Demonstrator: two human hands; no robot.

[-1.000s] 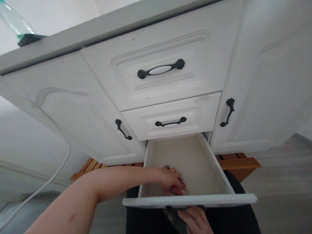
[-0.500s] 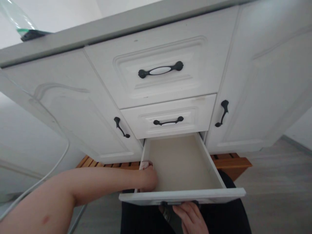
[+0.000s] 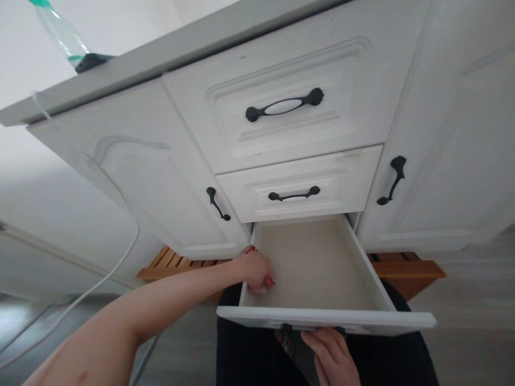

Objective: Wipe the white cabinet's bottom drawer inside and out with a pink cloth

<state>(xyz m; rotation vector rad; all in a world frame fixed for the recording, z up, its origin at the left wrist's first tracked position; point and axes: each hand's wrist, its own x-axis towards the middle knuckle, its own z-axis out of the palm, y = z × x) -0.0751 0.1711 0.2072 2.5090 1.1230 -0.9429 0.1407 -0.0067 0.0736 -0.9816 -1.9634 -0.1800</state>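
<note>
Gently, I'd brace the drawer [image 3: 322, 318] with my right hand [image 3: 332, 354], fingers curled at its handle [image 3: 286, 326], and move my left hand [image 3: 256, 268], clenched around something red [image 3: 269, 281], lightly.

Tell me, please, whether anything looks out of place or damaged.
Small dark marks blemish the top drawer front, above and below its handle, suggesting wear. A white cable hangs loosely across the left door.

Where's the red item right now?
In the head view, the red item is in the left hand, at the left side of the pulled-out drawer, near its side wall.
</note>
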